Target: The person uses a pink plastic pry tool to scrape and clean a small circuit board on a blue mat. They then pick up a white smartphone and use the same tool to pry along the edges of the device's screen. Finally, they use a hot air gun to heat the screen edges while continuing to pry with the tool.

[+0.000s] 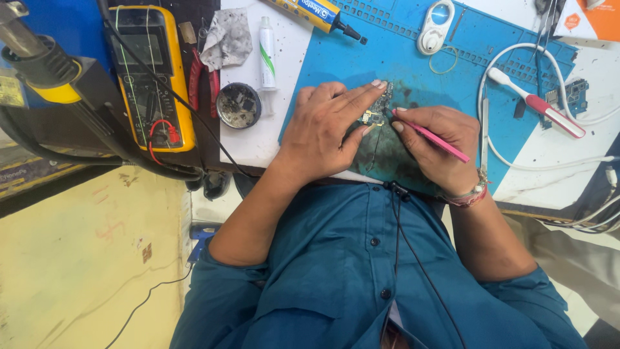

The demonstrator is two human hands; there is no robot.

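1. Pinning a small circuit board (375,111) to the blue mat (413,58), our left hand (326,126) lies flat over it, the fingers stretched toward the mat's middle and the thumb tucked under the board's near edge.
2. We see little of the board: a narrow, dark strip with tiny metal parts and a yellowish patch near its lower end. Its long axis seems to run from near us up and away, tilted slightly right; which end is the top we cannot tell.
3. It sits on a dark, stained patch of the mat, between our two hands, close to the table's near edge.
4. Our right hand (439,145) pinches pink tweezers (429,135) between thumb and fingers, closed round the shaft. The tweezers slant from lower right to upper left, the tip just beside the board's right edge; whether it touches we cannot tell.
5. To the left of the mat we have a round tin (238,105), a white tube (267,52) and a crumpled cloth (227,37).
6. Farther left lies a yellow multimeter (152,77) with red pliers (196,77) beside it.
7. To the right, well apart, a white brush (536,103) with a red grip rests on a white cable (516,158).
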